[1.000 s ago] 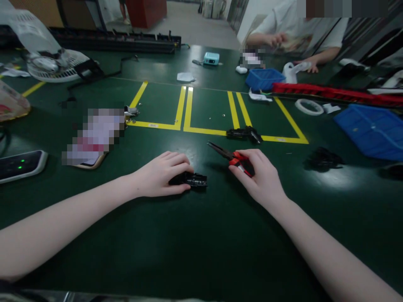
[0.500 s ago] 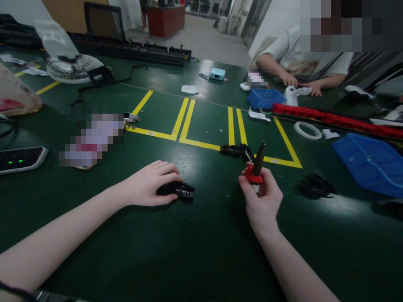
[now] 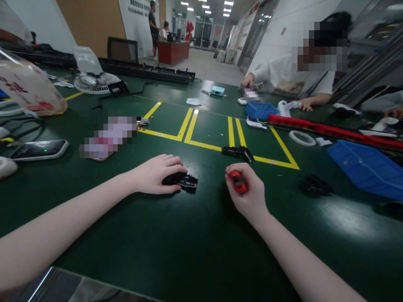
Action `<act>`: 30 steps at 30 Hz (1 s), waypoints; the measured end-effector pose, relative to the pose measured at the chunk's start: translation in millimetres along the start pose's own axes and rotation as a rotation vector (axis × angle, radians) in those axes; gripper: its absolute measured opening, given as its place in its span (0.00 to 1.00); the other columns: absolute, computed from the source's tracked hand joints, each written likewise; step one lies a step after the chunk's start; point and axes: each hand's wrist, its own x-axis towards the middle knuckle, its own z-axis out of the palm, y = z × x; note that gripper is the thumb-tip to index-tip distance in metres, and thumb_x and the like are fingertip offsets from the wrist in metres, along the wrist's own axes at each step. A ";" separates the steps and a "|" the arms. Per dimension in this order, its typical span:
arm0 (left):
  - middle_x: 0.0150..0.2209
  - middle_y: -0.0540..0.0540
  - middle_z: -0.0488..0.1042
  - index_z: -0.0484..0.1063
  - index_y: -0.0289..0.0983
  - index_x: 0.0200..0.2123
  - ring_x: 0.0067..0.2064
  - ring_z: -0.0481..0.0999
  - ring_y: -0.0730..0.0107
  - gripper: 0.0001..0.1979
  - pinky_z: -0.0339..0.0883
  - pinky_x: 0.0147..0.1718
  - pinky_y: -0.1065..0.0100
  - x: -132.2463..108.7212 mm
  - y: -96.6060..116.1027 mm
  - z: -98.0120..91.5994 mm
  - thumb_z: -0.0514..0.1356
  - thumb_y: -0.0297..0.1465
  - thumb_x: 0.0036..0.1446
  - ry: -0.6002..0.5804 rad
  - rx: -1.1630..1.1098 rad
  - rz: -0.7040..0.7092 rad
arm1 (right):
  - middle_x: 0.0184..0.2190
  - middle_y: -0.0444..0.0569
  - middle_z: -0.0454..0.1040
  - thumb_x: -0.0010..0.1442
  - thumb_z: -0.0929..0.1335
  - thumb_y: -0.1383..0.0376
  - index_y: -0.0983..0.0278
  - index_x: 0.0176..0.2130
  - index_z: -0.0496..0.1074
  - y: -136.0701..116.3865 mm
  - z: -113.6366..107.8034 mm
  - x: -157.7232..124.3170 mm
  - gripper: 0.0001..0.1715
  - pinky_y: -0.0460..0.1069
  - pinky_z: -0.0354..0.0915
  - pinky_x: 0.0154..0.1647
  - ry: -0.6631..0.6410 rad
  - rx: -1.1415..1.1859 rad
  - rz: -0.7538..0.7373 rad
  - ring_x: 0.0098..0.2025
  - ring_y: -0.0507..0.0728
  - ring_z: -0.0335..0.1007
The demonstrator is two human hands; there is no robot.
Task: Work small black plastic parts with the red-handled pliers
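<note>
My left hand (image 3: 160, 174) is closed over a black plastic part (image 3: 188, 181) on the green tabletop, and the part's open, ribbed end sticks out to the right past my fingers. Off to the right, my right hand (image 3: 250, 193) is wrapped round a red-handled screwdriver (image 3: 238, 183). Its red collar faces me, while the shaft is foreshortened and blurred. Beyond the right hand lie two similar black parts, one flat (image 3: 231, 151) and one angled (image 3: 246, 154), touching or nearly so by the yellow tape.
Yellow tape (image 3: 203, 144) marks bays ahead. To the right are a blue bin (image 3: 365, 167), a black bundle (image 3: 315, 185), a tape ring (image 3: 302, 138) and a long red strip (image 3: 333, 128). A phone (image 3: 110, 136) and white fan (image 3: 94, 79) lie left. Another person sits across.
The view has tilted up. My right hand has come closer to my left, and the screwdriver's shaft, upright before, now points towards me. My left hand keeps its hold on the black part.
</note>
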 end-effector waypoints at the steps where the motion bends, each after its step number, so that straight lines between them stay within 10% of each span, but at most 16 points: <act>1: 0.51 0.43 0.69 0.66 0.39 0.56 0.49 0.71 0.59 0.22 0.63 0.48 0.58 -0.3 -0.6 0.1 0.59 0.43 0.63 -0.006 0.004 0.003 | 0.37 0.49 0.72 0.57 0.66 0.71 0.60 0.37 0.66 -1.1 0.5 0.2 0.08 0.55 0.69 0.42 -0.024 -0.007 -0.025 0.41 0.58 0.71; 30: 0.46 0.44 0.74 0.71 0.38 0.49 0.45 0.73 0.62 0.17 0.64 0.45 0.63 -3.7 10.3 -1.3 0.62 0.41 0.62 0.004 -0.013 0.092 | 0.34 0.54 0.75 0.59 0.68 0.44 0.66 0.36 0.71 -5.5 5.8 2.7 0.26 0.55 0.64 0.38 -0.376 -0.465 -0.211 0.36 0.60 0.69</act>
